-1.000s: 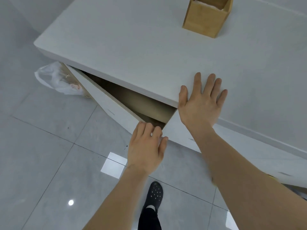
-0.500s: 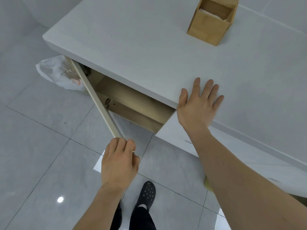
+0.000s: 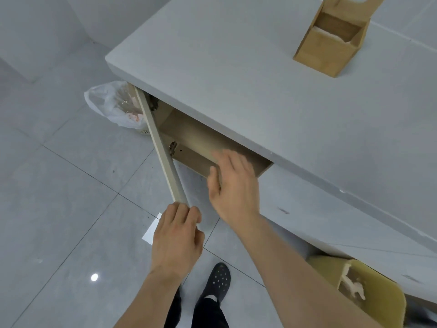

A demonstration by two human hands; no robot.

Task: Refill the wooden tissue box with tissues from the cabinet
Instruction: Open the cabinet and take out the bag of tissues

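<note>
Now, from the head camera, the left hand (image 3: 176,237) has its grip curled shut around the free end of the pale cabinet door (image 3: 160,147), which stands swung out from the white cabinet under the grey table (image 3: 236,67). The right hand (image 3: 233,185) hangs in front of the opening with fingers loosely spread, holding nothing, its fingertips blurred near the beige cabinet interior (image 3: 201,143). No tissues show inside from this angle; the table edge hides the deeper part.

The light wooden tissue box (image 3: 331,46) stands upright on the table at the far right, well apart from both hands. Its long axis runs vertically, the open top faces up, and its notched lid (image 3: 350,3) is tilted back. A little white tissue seems to lie low inside.

A crumpled clear plastic bag (image 3: 113,102) lies on the grey tiled floor (image 3: 59,185) just beyond the door's hinged end. A yellow-green padded stool (image 3: 378,294) sits under the table at lower right.

The likely risks: reaching blind under the overhang, the right hand may knock the table edge or grab the wrong item; if the left hand lets go, the door may swing back against the reaching forearm.
</note>
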